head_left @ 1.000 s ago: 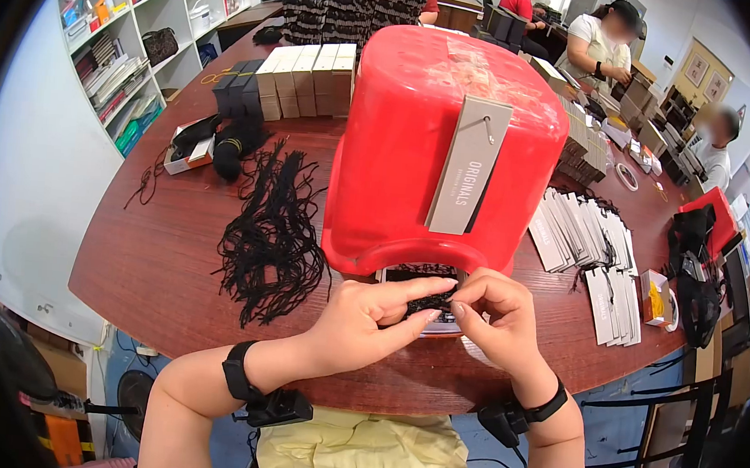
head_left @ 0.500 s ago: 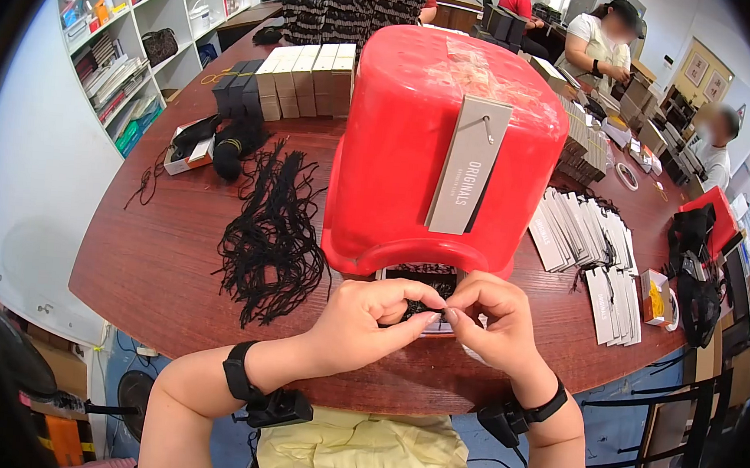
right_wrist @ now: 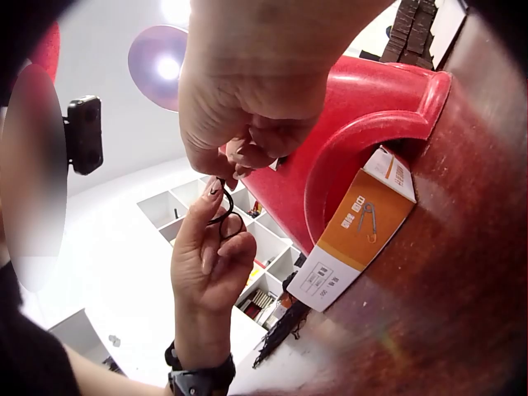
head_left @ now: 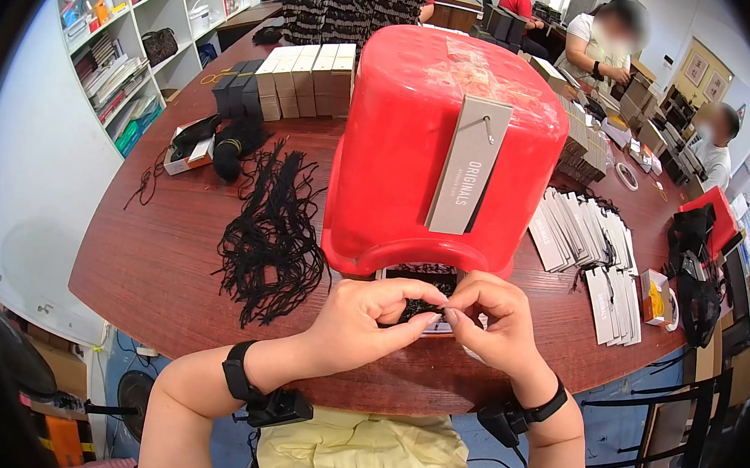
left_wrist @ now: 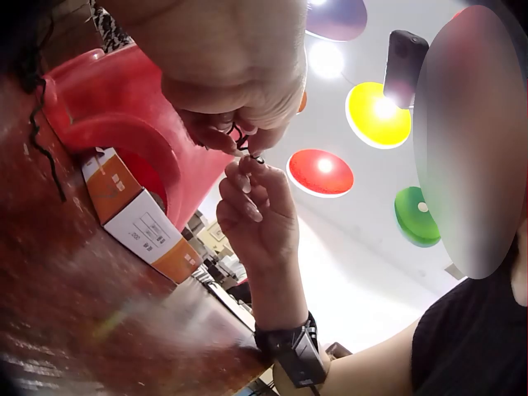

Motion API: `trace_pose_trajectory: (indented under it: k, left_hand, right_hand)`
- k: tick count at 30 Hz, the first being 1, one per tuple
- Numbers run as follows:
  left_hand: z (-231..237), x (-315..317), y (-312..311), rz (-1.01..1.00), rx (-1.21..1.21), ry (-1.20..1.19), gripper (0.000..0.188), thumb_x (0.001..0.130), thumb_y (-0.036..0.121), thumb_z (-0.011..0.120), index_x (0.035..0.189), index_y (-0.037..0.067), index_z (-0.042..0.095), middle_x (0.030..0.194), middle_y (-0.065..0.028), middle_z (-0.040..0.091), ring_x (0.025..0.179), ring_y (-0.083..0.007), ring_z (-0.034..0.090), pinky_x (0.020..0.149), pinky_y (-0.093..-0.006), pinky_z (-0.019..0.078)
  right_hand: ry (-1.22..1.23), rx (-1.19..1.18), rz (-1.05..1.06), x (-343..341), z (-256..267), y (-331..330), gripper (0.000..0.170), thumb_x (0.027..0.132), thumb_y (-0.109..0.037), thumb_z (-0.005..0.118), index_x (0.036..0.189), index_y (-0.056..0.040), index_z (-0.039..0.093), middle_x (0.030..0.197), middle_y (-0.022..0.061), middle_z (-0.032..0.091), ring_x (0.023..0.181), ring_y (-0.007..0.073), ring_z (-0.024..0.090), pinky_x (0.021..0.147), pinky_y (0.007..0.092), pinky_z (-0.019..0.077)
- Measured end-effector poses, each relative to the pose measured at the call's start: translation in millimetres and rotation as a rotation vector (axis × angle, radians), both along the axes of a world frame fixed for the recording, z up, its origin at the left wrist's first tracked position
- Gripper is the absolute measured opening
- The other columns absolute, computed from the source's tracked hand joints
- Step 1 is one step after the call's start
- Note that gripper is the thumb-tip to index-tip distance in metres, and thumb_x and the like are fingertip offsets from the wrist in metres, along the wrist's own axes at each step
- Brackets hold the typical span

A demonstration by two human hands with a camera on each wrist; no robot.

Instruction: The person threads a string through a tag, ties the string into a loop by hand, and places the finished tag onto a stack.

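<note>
Both hands meet in front of the red plastic stool (head_left: 449,170), at its low arched opening. My left hand (head_left: 369,316) pinches a thin black cord (right_wrist: 228,216), which curls in a loop beside its fingers in the right wrist view. With thumb and forefinger, my right hand (head_left: 499,321) pinches the cord's end, fingertips right against the left ones. Below them an orange and white box (right_wrist: 351,231) stands in the opening, with dark cords showing in it in the head view. A grey hang tag (head_left: 469,167) printed ORIGINALS is fixed to the stool's side.
Loose black cords (head_left: 275,236) lie in a heap left of the stool. Fanned tags with cords (head_left: 588,240) lie to its right. Stacked card blocks (head_left: 307,81) stand behind on the left. Other people (head_left: 597,45) work at the far side.
The left forefinger, straighter a second ago, has bent in, and both hands' fingertips have come together on the cord. Over the last half second the hands have hardly moved.
</note>
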State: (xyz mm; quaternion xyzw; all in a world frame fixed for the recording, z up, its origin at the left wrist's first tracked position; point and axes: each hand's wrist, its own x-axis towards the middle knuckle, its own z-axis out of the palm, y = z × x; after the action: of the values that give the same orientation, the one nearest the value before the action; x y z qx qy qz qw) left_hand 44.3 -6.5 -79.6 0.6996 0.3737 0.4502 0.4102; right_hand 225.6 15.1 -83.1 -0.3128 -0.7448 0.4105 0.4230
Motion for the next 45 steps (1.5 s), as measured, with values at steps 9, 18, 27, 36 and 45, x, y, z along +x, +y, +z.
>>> trace_pose_trajectory:
  k: [9, 18, 27, 36, 45]
  left_hand:
    - [-2.4, 0.2, 2.3, 0.013, 0.152, 0.040, 0.014, 0.069, 0.002, 0.061, 0.082, 0.004, 0.061, 0.042, 0.0037, 0.026, 0.039, -0.0018, 0.024, 0.038, -0.0197, 0.0197]
    - [-1.6, -4.1, 8.2, -0.018, 0.268, 0.235, 0.011, 0.069, 0.009, 0.061, 0.079, 0.006, 0.059, 0.041, 0.0008, 0.029, 0.036, -0.0073, 0.026, 0.037, -0.0233, 0.0221]
    - [1.4, -5.0, 3.5, 0.003, 0.060, 0.192, 0.008, 0.071, 0.005, 0.063, 0.078, 0.002, 0.061, 0.043, 0.0032, 0.033, 0.039, -0.0018, 0.027, 0.037, -0.0200, 0.0206]
    - [1.6, -1.1, 2.0, -0.065, 0.171, 0.188, 0.008, 0.069, 0.005, 0.063, 0.075, 0.005, 0.059, 0.041, 0.0027, 0.028, 0.036, -0.0049, 0.026, 0.037, -0.0218, 0.0216]
    - [2.5, -5.9, 4.3, -0.236, 0.121, 0.108, 0.006, 0.074, 0.006, 0.058, 0.078, 0.005, 0.055, 0.042, 0.0020, 0.029, 0.037, -0.0048, 0.026, 0.038, -0.0221, 0.0224]
  right_hand:
    - [-0.024, 0.032, -0.007, -0.8, -0.3, -0.3, 0.002, 0.067, 0.001, 0.058, 0.068, -0.0003, 0.057, 0.067, 0.0033, 0.054, 0.053, 0.0060, 0.049, 0.044, 0.0181, 0.0369]
    - [-0.128, 0.117, 0.028, -0.8, 1.8, 0.7, 0.004, 0.067, 0.000, 0.058, 0.070, -0.0010, 0.057, 0.067, 0.0033, 0.052, 0.050, 0.0065, 0.047, 0.043, 0.0184, 0.0363]
    - [-0.199, 0.316, -0.036, -0.7, 6.4, -0.8, 0.009, 0.065, 0.000, 0.059, 0.072, -0.0036, 0.057, 0.068, 0.0043, 0.052, 0.051, 0.0110, 0.050, 0.041, 0.0214, 0.0391]
    - [-0.194, 0.568, -0.098, -3.4, 4.5, -0.5, 0.012, 0.061, 0.000, 0.061, 0.071, -0.0047, 0.057, 0.066, 0.0043, 0.052, 0.045, 0.0138, 0.049, 0.038, 0.0239, 0.0383]
    - [-0.176, 0.562, -0.117, -3.0, 3.1, -3.5, 0.014, 0.059, 0.002, 0.060, 0.070, -0.0042, 0.057, 0.065, 0.0045, 0.051, 0.044, 0.0133, 0.047, 0.038, 0.0229, 0.0369]
